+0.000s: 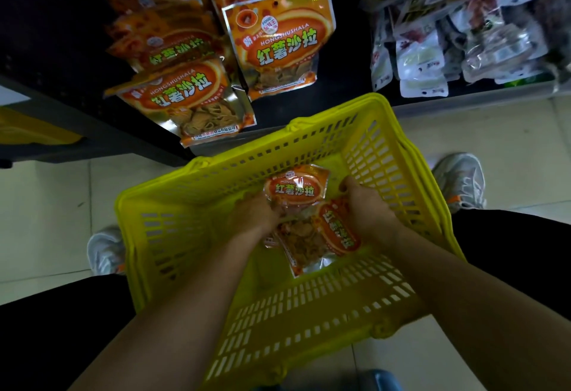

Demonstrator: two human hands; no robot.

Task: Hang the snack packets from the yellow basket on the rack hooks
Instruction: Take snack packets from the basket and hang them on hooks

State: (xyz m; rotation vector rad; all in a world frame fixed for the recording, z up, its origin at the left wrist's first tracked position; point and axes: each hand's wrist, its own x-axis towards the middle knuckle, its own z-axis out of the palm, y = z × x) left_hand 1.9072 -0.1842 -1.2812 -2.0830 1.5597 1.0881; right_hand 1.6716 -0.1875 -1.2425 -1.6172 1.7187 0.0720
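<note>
A yellow plastic basket (173, 236) stands on the floor between my feet. Both my hands reach down into it. My left hand (255, 216) grips the lower left edge of an orange snack packet (296, 188) with green lettering. My right hand (366, 208) rests on the right side of a second orange packet (321, 236) that lies on the basket bottom, partly under the first; whether it grips it is unclear. Above the basket, the same orange packets hang on the dark rack: one column at the left (182, 94) and one at the middle (278, 38).
Pale and clear snack packets (432, 60) crowd the rack section at the upper right. My grey sneakers (460, 180) stand on the tiled floor either side of the basket. A blue object (383, 381) shows at the bottom edge.
</note>
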